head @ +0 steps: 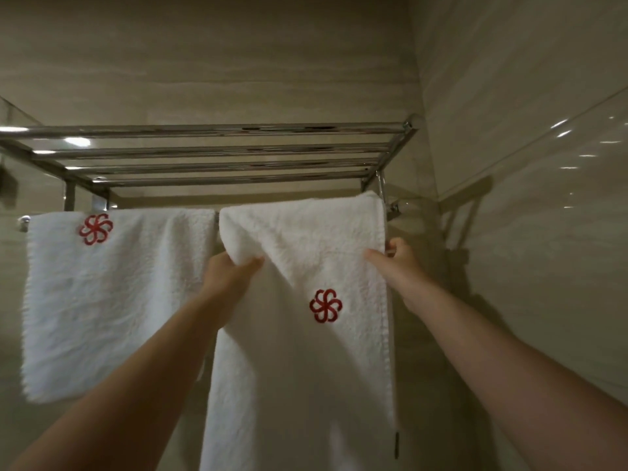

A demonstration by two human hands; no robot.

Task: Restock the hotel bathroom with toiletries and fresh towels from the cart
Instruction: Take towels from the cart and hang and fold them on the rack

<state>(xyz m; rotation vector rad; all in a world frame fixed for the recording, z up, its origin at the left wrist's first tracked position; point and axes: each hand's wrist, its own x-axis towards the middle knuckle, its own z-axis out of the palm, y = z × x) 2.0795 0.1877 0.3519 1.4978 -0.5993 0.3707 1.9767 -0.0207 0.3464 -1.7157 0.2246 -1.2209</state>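
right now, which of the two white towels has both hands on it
The right towel: the left hand and right hand grip its two side edges. The left towel hangs untouched.

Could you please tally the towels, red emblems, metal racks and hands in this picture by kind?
White towels: 2 (left towel, right towel)
Red emblems: 2 (left emblem, right emblem)
Chrome rack: 1
Hands: 2 (left hand, right hand)
Total: 7

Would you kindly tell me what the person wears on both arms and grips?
Nothing that shows: the left forearm and right forearm are bare, no sleeves in view; neither the left-hand grip nor the right-hand grip carries a glove, ring, watch or bracelet.
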